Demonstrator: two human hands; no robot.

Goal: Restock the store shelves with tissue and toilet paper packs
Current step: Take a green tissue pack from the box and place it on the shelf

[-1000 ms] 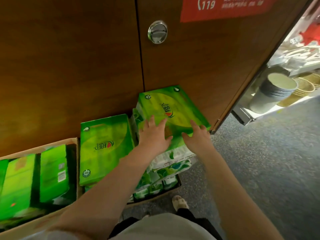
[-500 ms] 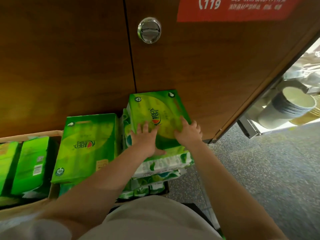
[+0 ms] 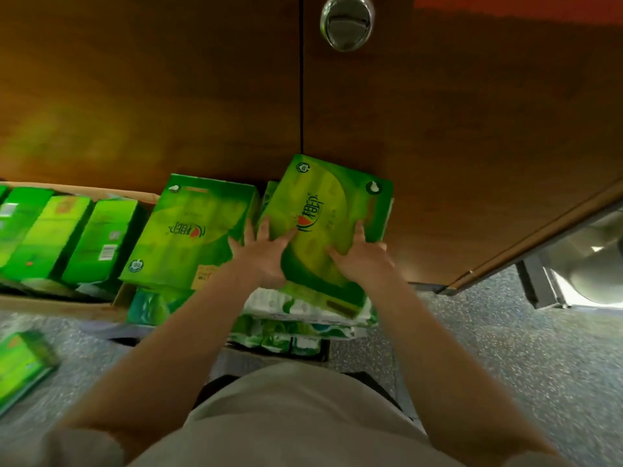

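A green tissue pack (image 3: 332, 203) lies tilted on top of a stack of green-and-white packs (image 3: 296, 318) against the wooden cabinet. My left hand (image 3: 264, 256) holds its left edge, fingers along the side and thumb on the top face. My right hand (image 3: 364, 262) holds its right side, with the thumb and one finger spread on top and the other fingers at the right edge. A second flat green pack (image 3: 192, 230) lies just to the left, apart from both hands.
A cardboard box (image 3: 60, 306) at the left holds several green packs on edge. One more pack (image 3: 20, 365) lies on the grey speckled floor (image 3: 505, 365) at lower left. Wooden doors with a metal latch (image 3: 347, 23) rise behind. A shelf foot (image 3: 539, 288) stands at the right.
My hands have slid from the pack's top face out to its two sides, and the pack has turned and tilted. The view has dropped lower and moved closer to the stack.
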